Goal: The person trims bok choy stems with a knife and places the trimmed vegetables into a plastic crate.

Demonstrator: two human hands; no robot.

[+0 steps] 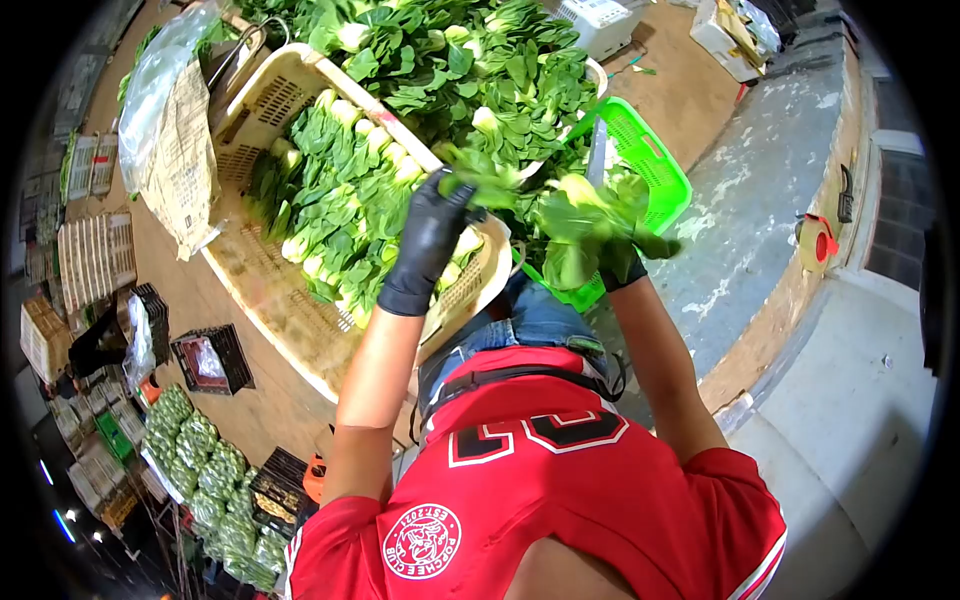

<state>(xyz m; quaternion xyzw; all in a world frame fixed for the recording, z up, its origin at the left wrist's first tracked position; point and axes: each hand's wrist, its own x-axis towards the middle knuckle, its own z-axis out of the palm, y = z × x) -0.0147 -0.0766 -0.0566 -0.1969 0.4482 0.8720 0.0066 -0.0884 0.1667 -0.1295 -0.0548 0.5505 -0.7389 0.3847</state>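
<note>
My left hand (430, 235), in a black glove, is raised over the right rim of a cream plastic basket (290, 310), its fingers closed on some green leaves (480, 180) blurred by motion. Rows of leafy greens with pale stems (350, 190) lie in that basket. My right hand (622, 265), also gloved in black, is mostly hidden under a bunch of leafy greens (590, 225) that it holds. A knife blade (597, 150) points up beside this bunch. Behind it stands a bright green basket (655, 170) with leaves inside.
A large heap of leafy greens (470, 70) fills the top. Paper and plastic sacks (180, 170) hang at the cream basket's left. A white box (730, 40) stands at the upper right, a tape roll (817, 242) lies right, and bagged vegetables (205, 460) sit lower left.
</note>
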